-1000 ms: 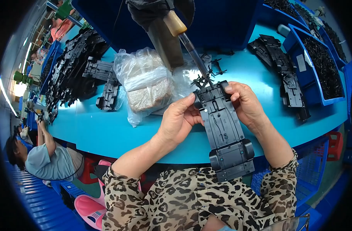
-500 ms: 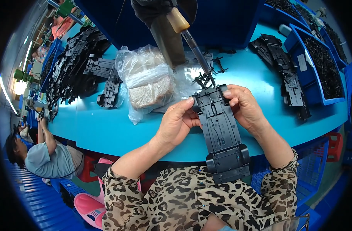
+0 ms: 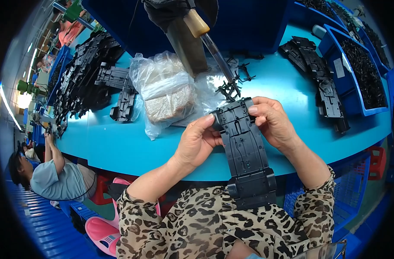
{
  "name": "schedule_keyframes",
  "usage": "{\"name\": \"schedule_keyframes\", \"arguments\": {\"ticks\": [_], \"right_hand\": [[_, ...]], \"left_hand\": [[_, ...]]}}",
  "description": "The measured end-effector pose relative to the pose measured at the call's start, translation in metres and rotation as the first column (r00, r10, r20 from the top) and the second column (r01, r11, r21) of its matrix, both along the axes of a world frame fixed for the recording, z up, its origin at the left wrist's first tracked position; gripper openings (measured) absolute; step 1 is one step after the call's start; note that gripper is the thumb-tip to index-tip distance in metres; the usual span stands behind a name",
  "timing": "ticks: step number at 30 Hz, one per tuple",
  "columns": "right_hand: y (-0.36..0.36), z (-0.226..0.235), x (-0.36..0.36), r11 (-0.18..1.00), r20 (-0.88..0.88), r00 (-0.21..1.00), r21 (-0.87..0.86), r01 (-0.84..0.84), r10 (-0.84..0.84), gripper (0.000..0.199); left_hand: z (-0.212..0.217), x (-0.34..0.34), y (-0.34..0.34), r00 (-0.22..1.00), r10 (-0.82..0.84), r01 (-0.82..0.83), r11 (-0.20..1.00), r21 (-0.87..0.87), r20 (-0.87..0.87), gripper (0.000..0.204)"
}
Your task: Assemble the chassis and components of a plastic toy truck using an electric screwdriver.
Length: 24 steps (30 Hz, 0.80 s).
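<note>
Both hands hold a black plastic toy-car chassis (image 3: 245, 151) by its far end, its near end resting close to my shirt front. My left hand (image 3: 195, 140) pinches the left far corner between thumb and fingers. On the opposite corner my right hand (image 3: 274, 121) is closed, thumb on the top face. Just beyond the chassis, the thin metal tip of a tool with a wooden handle (image 3: 197, 22) points down, held in a bracket. Small black forked parts (image 3: 226, 90) lie around that tip.
A plastic-wrapped block (image 3: 169, 101) sits left of the tool. Farther left is a heap of black chassis (image 3: 87, 73); more chassis (image 3: 320, 82) lie at right beside a blue bin (image 3: 340, 77) of small black parts. A co-worker (image 3: 61, 175) sits at the left.
The chassis has shifted slightly left and turned a little in my hands, its far end now just below the tool tip. Both hands keep their grip.
</note>
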State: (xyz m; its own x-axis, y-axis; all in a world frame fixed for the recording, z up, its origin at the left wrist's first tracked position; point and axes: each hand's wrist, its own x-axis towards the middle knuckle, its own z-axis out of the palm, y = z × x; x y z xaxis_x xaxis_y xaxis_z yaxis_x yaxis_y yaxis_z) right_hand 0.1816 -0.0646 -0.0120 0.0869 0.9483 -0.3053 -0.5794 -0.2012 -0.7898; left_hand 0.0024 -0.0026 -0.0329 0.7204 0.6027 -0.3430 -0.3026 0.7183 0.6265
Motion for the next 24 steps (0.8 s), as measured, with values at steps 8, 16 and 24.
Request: {"name": "schedule_keyframes", "arguments": {"ticks": [8, 16, 24], "right_hand": [[-0.002, 0.011, -0.007, 0.998, 0.055, 0.997, 0.016, -0.053, 0.052, 0.024], [-0.006, 0.004, -0.008, 0.988, 0.134, 0.98, 0.017, -0.152, 0.149, 0.034], [-0.001, -0.002, -0.012, 0.994, 0.157, 0.981, 0.004, -0.113, 0.111, 0.026]], "left_hand": [[0.008, -0.01, -0.007, 0.993, 0.092, -0.094, 0.995, -0.027, -0.075, 0.024], [0.019, -0.069, -0.005, 0.946, 0.32, -0.321, 0.947, -0.02, -0.058, 0.019], [0.041, -0.195, 0.099, 0.648, 0.724, -0.759, 0.587, 0.283, 0.237, 0.016]]}}
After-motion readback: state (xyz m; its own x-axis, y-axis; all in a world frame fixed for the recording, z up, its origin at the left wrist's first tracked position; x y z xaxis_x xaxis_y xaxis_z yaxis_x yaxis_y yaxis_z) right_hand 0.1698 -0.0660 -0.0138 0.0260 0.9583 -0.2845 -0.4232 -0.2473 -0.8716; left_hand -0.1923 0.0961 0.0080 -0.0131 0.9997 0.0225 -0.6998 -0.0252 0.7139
